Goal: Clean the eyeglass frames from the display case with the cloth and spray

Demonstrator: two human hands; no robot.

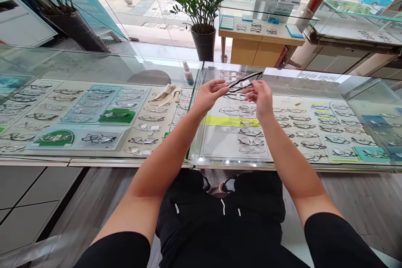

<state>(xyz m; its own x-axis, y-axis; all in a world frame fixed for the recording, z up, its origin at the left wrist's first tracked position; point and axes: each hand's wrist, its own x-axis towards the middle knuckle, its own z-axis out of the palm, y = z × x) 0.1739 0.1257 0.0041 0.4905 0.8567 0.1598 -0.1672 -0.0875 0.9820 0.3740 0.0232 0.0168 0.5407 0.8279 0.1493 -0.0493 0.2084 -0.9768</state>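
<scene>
Above a glass display counter (103, 67) both my hands hold one pair of dark-framed glasses (246, 80). My left hand (210, 94) pinches the frame's left end with curled fingers. My right hand (261, 97) grips the right side from below, its fingers closed round the frame. The glasses are tilted, with the right end higher. Under the glass, rows of eyeglass frames (251, 132) lie on trays.
A beige cleaning cloth (166, 94) and a small spray bottle (188, 73) rest on the counter left of my hands. A potted plant (202, 16) stands behind the counter. A wooden display table (260, 39) and more glass cases (358, 23) are at the back right.
</scene>
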